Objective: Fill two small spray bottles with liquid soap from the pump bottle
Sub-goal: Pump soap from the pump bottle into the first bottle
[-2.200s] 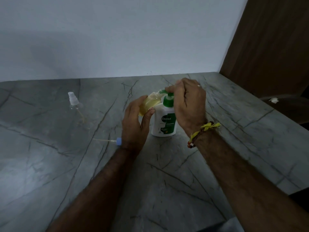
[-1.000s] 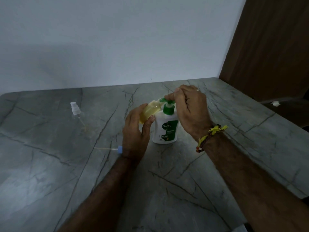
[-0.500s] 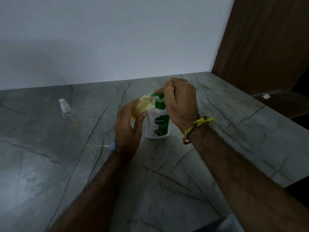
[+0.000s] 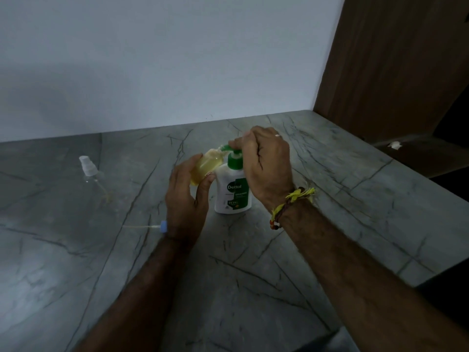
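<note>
The pump bottle [image 4: 232,191] carries the brand name "Dettol" in white letters on its green label, with "ORIGINAL" just below; the smaller print beneath that is too small to read.

A grey veined stone countertop [image 4: 279,288] carries a white pump bottle [image 4: 232,194] mid-surface, a clear spray bottle [image 4: 90,171] toward its left edge, and a loose blue-capped sprayer tube [image 4: 152,226].
</note>
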